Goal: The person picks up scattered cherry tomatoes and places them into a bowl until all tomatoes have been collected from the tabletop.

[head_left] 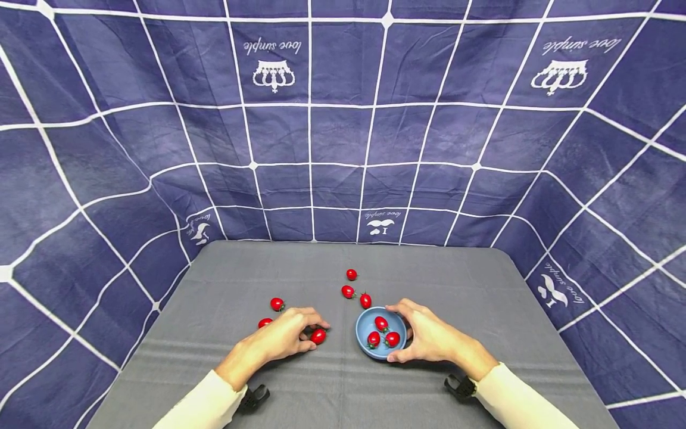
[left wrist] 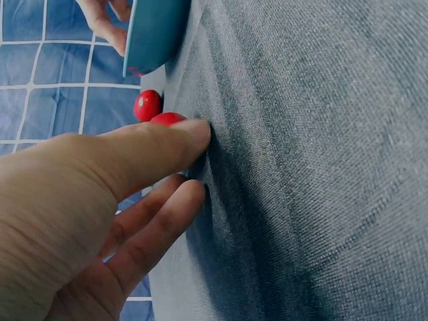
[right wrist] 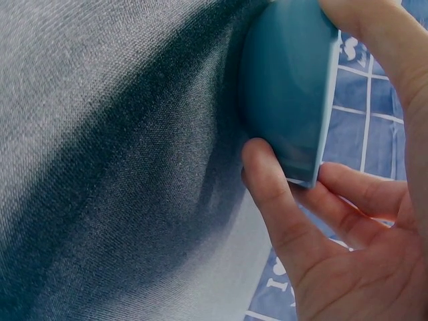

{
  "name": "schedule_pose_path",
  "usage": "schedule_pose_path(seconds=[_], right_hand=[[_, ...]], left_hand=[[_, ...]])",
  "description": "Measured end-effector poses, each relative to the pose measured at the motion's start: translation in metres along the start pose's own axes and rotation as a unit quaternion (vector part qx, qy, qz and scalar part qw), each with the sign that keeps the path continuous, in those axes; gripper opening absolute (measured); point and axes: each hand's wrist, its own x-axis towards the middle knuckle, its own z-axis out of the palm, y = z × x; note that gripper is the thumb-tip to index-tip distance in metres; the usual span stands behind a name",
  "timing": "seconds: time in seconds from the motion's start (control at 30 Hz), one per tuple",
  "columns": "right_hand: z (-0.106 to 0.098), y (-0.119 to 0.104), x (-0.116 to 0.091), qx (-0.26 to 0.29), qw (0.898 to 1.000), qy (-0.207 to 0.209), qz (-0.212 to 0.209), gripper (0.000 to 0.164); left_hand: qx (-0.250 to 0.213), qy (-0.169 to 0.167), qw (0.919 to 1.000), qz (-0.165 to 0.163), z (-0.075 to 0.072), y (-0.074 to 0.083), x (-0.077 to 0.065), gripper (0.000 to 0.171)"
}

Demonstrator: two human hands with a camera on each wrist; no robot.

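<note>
My left hand (head_left: 289, 333) has thumb and forefinger curled around a red cherry tomato (head_left: 318, 336) low over the grey cloth. In the left wrist view the thumb hides most of that cherry tomato (left wrist: 167, 119). On the right, my right hand (head_left: 429, 333) grips the side of a small blue bowl (head_left: 364, 326), thumb at the near rim and fingers at the far side. Three cherry tomatoes (head_left: 381, 323) lie inside it. The right wrist view shows the bowl's outer wall (right wrist: 287, 87) tilted by the camera angle, with fingertips against it.
Three loose cherry tomatoes (head_left: 348, 292) lie beyond the bowl, one close to its rim. Left of the left hand are two more cherry tomatoes (head_left: 277, 304), one partly covered by the hand. A blue checked curtain (head_left: 343, 137) surrounds the grey table (head_left: 429, 268) at the back and sides.
</note>
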Motion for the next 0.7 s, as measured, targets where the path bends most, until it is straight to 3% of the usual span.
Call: schedule_pose_path(seconds=[0.33, 0.7], right_hand=[[0.0006, -0.0001, -0.0025, 0.002, 1.000, -0.001, 0.002, 0.097], [0.0001, -0.0021, -0.0028, 0.006, 1.000, 0.000, -0.002, 0.096]], left_hand=[[0.011, 0.007, 0.9998, 0.012, 0.0027, 0.0003, 0.0007, 0.035], [-0.026, 0.021, 0.9993, 0.013, 0.0046, 0.0022, 0.0003, 0.032]])
